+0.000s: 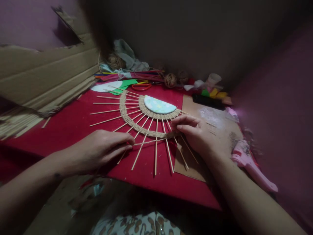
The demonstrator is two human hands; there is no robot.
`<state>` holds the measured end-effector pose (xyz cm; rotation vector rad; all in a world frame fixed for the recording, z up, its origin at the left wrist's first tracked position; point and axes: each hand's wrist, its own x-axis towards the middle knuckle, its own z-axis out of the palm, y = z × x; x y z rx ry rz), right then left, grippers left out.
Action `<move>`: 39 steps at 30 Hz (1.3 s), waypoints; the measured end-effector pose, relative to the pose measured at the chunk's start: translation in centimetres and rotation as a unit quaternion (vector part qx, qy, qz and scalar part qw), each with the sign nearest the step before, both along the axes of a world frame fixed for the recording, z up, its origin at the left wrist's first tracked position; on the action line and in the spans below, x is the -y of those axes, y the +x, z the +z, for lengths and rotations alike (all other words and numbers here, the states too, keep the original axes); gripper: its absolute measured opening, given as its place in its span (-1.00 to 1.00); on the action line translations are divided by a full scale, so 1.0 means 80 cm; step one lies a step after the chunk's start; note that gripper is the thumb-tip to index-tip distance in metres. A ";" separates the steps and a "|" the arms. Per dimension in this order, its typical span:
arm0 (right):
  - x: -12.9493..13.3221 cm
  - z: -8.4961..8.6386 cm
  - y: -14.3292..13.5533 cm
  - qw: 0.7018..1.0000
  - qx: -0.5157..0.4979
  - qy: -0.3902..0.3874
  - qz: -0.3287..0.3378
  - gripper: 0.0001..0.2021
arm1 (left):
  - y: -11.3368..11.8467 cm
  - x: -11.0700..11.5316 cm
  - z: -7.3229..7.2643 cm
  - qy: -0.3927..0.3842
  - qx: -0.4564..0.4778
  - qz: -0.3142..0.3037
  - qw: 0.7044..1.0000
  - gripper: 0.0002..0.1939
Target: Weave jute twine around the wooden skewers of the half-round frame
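A half-round woven fan (123, 115) of thin wooden sticks and twine lies on the red cloth. Its centre is a pale blue patterned half-disc (158, 105), edged with a woven band. Farther out, a second twine band arcs across the sticks. My left hand (114, 147) is closed on a strand of twine (149, 142) at the lower left, and the strand runs taut toward the right end of the outer band. There my right hand (192, 129) pinches the band and sticks between thumb and fingers; its exact hold is partly hidden.
Red-handled scissors (141, 86), green and white cut pieces and twine balls (170, 80) lie at the back. A brown board (195, 163) lies under the fan's right side. A pink glue gun (254, 166) rests at the right edge. Cardboard (49, 65) stands at the left.
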<state>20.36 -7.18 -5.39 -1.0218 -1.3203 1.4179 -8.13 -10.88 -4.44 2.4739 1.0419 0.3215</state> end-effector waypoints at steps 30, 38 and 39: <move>0.019 0.004 -0.014 0.833 0.359 0.386 0.171 -0.80 | 0.009 0.024 0.004 0.030 0.025 -0.021 0.999 -0.75; 0.007 -0.011 -0.020 0.772 0.424 0.433 0.193 -0.71 | 0.032 0.054 0.004 -0.040 0.015 -0.012 0.999 -0.78; 0.007 -0.009 -0.021 0.763 0.434 0.436 0.198 -0.71 | 0.034 0.057 0.003 -0.048 0.015 -0.013 0.999 -0.78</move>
